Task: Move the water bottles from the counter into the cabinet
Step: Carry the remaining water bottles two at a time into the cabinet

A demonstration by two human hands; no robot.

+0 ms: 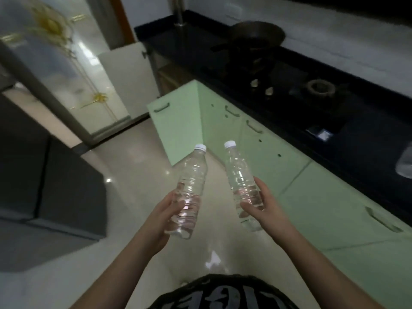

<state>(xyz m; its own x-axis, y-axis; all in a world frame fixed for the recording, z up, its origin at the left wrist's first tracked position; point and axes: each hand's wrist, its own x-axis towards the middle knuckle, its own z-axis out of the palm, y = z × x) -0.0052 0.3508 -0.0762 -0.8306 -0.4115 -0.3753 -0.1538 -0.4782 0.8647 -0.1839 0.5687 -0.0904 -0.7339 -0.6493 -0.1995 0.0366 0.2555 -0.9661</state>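
Room: kitchen, pale tiled floor, black worktop running along the right with a stove and a dark pan on it.
Cabinets: green doors under the worktop's front edge; one green door near the far end is swung open, with a white door open beyond it.
Left hand: closed round the lower half of the left bottle, fingers wrapped, firm-looking hold.
Right hand: same deal, closed round the lower half of the right bottle.
Bottles: both clear, white caps, held out over the floor, clear of the worktop and not touching each other. Caps point up and away from the body, towards the open door.
Key relation: I'd say the open cabinet lies straight ahead of both hands, slightly nearer the right one since the cabinets run along that side. Long axes already aim roughly at it.
Still to do: carry them forward, stoop and set them inside. Can't see the shelf from here.
Elsewhere: something pale at the worktop's right end, too cropped to identify.
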